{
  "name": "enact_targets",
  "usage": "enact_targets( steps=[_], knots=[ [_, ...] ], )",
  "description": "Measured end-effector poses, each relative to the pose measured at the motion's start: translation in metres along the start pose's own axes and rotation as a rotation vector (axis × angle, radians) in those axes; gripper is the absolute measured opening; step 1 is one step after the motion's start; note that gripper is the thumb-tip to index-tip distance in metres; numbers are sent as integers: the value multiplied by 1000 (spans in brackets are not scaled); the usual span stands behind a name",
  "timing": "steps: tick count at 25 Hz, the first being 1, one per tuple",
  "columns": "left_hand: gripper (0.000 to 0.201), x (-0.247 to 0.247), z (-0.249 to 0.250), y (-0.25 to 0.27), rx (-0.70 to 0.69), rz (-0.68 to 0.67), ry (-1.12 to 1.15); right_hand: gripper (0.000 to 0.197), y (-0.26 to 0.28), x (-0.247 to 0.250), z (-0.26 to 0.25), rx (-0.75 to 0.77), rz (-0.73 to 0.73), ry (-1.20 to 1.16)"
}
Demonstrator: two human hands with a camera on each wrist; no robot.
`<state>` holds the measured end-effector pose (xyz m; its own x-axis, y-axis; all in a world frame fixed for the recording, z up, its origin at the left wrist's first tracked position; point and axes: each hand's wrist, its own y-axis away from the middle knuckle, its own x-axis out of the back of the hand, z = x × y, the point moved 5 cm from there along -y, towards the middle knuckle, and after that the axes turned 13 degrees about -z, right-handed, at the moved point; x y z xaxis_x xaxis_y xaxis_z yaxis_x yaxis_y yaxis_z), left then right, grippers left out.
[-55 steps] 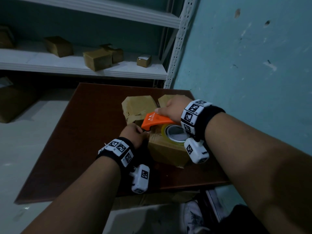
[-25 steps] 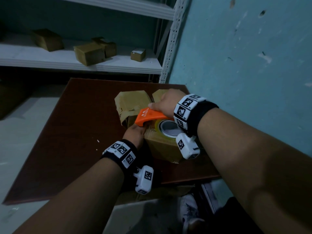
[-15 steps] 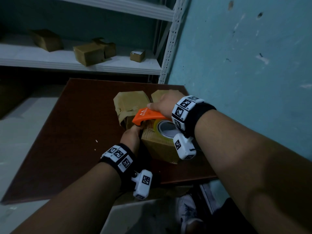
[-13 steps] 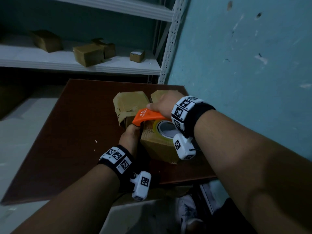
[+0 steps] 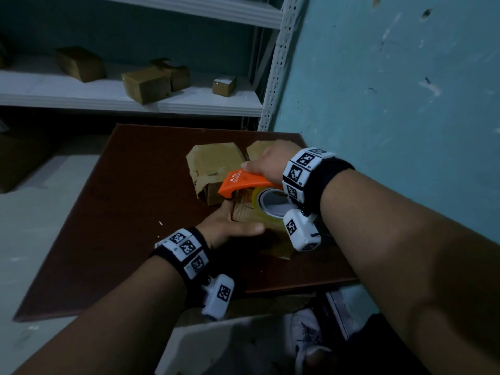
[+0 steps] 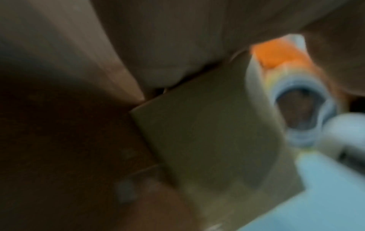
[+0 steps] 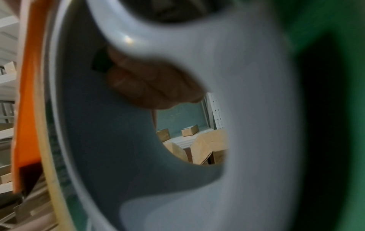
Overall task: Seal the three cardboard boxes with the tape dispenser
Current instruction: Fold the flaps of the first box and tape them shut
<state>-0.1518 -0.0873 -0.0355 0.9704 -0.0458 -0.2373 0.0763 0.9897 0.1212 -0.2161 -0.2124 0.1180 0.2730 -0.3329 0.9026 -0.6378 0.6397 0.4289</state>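
Note:
My right hand (image 5: 266,163) grips the orange tape dispenser (image 5: 244,182), with its tape roll (image 5: 270,203) resting on top of the near cardboard box (image 5: 267,234). In the right wrist view the fingers (image 7: 150,84) curl through the roll's white core (image 7: 247,109). My left hand (image 5: 230,226) lies flat against the left side of that box, thumb stretched along its top edge. The left wrist view is blurred; it shows the box's side (image 6: 207,132) and the dispenser (image 6: 280,59). Two other boxes (image 5: 213,163) (image 5: 255,151) stand behind with flaps up.
The brown table (image 5: 130,201) stands against a teal wall (image 5: 392,90) on the right. A white shelf (image 5: 135,96) behind it carries several small cardboard boxes (image 5: 146,83). A shoe (image 5: 308,342) shows below the table's near edge.
My left hand slid from under the dispenser's nose down the box's side and now lies flat with the thumb spread. The dispenser stays on the box top.

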Motion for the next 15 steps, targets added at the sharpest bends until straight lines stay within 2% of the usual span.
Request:
enact_targets(
  steps=[2,4,6,12,15],
  knots=[
    [120,-3,-5,-4,-64,74,-134,56,-2,0,-1,2,1,4],
    [119,-7,-5,-6,-121,181,-154,55,-1,0,-1,12,4,-12],
    [117,-4,-6,-9,-121,266,-190,55,-1,-1,1,16,3,-26],
    [106,-2,-3,-8,-114,289,-250,52,9,5,-1,22,-32,52],
    [92,-3,-1,-6,-111,291,-270,47,30,15,0,78,-41,137]
  ],
)
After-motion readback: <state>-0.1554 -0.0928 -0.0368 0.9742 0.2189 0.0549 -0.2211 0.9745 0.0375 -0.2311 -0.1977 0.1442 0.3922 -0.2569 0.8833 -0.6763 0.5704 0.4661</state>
